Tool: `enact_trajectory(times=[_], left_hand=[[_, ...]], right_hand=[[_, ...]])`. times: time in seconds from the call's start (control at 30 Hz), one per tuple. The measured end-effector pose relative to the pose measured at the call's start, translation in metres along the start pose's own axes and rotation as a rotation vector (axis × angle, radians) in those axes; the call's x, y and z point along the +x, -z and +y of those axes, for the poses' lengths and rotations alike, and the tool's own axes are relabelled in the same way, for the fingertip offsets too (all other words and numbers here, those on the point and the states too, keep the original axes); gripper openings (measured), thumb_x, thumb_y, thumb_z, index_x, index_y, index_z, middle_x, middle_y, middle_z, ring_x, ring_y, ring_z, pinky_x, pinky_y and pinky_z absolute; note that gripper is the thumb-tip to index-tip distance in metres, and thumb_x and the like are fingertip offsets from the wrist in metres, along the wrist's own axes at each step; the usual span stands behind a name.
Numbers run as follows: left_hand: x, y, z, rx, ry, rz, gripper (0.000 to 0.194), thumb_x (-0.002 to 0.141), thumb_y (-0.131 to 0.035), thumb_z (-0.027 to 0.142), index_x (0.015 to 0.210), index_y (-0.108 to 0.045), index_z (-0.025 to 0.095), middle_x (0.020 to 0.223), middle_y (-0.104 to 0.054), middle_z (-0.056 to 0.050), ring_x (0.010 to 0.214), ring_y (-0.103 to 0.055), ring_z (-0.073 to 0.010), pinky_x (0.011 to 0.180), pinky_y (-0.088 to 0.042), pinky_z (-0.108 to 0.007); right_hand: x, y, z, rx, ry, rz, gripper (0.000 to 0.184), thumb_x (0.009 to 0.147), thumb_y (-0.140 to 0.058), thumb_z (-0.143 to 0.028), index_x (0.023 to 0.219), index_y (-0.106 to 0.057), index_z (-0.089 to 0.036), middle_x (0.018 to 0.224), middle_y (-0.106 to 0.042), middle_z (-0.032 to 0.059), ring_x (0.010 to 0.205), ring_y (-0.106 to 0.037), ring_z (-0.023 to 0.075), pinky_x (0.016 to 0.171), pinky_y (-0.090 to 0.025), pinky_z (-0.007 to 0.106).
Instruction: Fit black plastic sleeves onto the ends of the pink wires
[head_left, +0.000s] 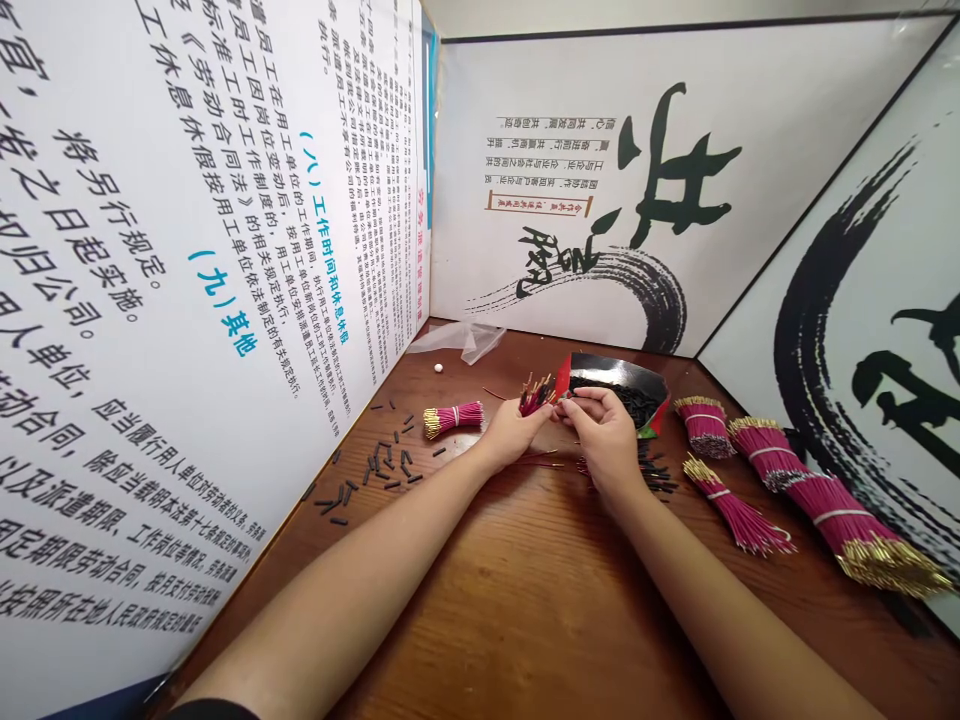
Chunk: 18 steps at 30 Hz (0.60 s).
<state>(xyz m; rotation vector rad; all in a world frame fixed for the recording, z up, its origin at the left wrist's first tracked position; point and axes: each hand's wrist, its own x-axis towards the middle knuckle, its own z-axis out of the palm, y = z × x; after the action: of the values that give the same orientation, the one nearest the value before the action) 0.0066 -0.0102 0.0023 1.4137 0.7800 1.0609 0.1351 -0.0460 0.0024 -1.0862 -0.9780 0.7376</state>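
Observation:
My left hand is closed around a bunch of magenta wires, whose gold and dark tips stick up above the fingers. Close beside it, my right hand pinches with thumb and forefinger near the left fingertips; what lies in that pinch is too small to make out. Just behind the right hand stands an open black and red box with many short black tubes inside. More wires with dark ends lie on the table, partly hidden by my right hand.
Loose black tubes are scattered at the left, near a tied wire bundle. Several tied magenta bundles lie at the right. A clear plastic bag and a small white piece are at the back. Printed panels enclose the wooden table.

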Motion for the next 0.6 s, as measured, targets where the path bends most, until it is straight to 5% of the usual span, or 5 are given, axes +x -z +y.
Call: enact_trajectory(times=[0.23,0.6], left_hand=[[-0.0002,-0.0001,0.0031,-0.005,-0.014,-0.01,0.024,0.08,-0.066,0.034,0.069,-0.066,0.012,0.062,-0.058,0.0,0.069,-0.052,-0.0139,0.072,-0.042,-0.025],[-0.0002,0.0011,0.0013,-0.088,0.131,-0.027,0.024,0.082,-0.061,0.038,0.075,-0.061,0.014,0.043,-0.031,0.009,0.042,-0.027,-0.0063,0.045,-0.023,-0.021]], right_hand=[[-0.0033,-0.0021,0.0018,-0.004,0.043,0.012,0.04,0.065,-0.081,-0.042,0.088,-0.056,-0.021,0.08,-0.071,0.0027,0.075,-0.07,0.0187,0.081,-0.056,0.039],[0.003,0.0046,-0.0058,-0.191,0.11,-0.018,0.03,0.077,-0.067,-0.039,0.098,-0.058,-0.02,0.087,-0.071,0.0051,0.082,-0.067,0.0207,0.082,-0.052,0.039]])
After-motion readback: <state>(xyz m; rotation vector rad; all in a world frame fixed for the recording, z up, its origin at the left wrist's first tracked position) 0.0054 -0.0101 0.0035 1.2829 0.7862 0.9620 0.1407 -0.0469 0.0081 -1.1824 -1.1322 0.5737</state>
